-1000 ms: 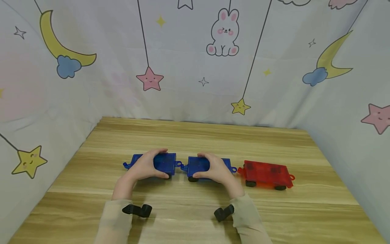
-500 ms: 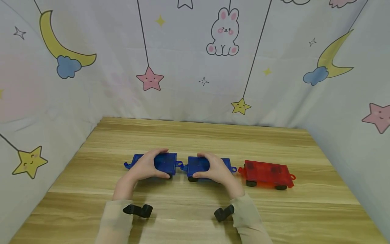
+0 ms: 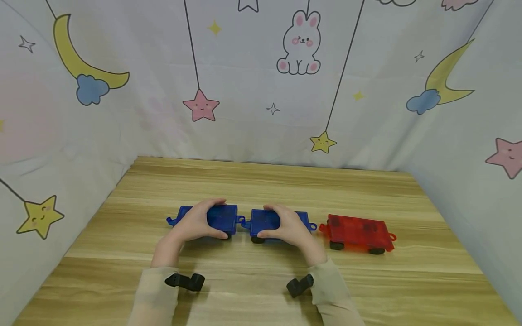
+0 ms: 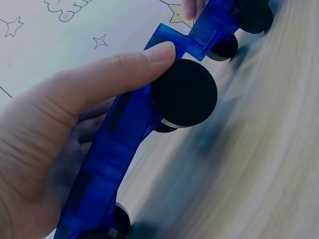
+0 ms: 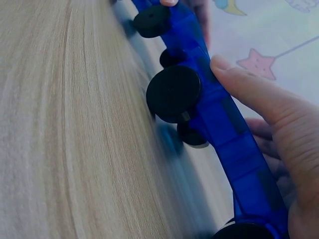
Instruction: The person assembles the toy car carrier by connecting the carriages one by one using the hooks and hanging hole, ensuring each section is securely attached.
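Two translucent blue toy train cars with black wheels stand end to end on the wooden table. My left hand point(image 3: 195, 223) grips the left blue car point(image 3: 222, 218), thumb along its near side and fingers over the far side. The right blue car point(image 3: 263, 219) is held the same way by my right hand point(image 3: 287, 227). Between them, the left car's ring point(image 3: 240, 219) meets the right car's hook point(image 3: 246, 224); whether they are linked I cannot tell. In the left wrist view, my thumb point(image 4: 117, 74) lies just above a black wheel point(image 4: 184, 93).
To the right stands a translucent red toy car point(image 3: 356, 232), its hook close to the right blue car's ring. The wooden table point(image 3: 261, 280) extends in front, and a patterned cloth point(image 3: 253, 131) hangs behind and at both sides.
My left hand and the left blue car have shifted very slightly right, toward the right blue car. My right hand has hardly moved.
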The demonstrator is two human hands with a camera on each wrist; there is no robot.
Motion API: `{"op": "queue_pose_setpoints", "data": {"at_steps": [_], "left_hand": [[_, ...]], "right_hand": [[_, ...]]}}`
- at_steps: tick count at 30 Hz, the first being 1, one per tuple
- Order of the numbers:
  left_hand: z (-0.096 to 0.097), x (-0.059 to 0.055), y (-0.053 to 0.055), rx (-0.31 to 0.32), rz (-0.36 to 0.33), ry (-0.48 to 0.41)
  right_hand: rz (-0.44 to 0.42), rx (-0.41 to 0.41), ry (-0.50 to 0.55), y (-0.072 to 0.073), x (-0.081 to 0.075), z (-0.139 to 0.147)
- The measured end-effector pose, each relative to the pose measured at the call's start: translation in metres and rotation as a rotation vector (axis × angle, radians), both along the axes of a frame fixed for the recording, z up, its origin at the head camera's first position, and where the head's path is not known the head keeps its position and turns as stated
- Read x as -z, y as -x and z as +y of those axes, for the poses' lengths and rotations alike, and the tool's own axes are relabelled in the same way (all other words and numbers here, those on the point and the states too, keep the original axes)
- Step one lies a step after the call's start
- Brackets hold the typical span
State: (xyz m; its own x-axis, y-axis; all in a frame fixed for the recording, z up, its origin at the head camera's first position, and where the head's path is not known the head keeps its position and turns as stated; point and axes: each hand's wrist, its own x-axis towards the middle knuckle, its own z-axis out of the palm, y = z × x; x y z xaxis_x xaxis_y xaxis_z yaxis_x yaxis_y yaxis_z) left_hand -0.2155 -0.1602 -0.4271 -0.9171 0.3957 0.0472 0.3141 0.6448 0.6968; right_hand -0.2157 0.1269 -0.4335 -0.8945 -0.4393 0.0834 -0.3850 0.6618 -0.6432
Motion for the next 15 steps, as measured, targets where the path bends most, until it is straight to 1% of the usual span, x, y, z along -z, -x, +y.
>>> {"op": "queue_pose_setpoints", "data": {"at_steps": [8,15], "left_hand": [[0.0017,-0.0014,0.0003,-0.001,0.002,0.006],[0.0039,-0.0041,-0.0007,0.013,-0.011,0.0]], "right_hand": [[-0.002,0.007,-0.001,-0.0003,-0.0004,-0.0009],[-0.002,0.006,-0.003,-0.0003,-0.0017,-0.0024]]}}
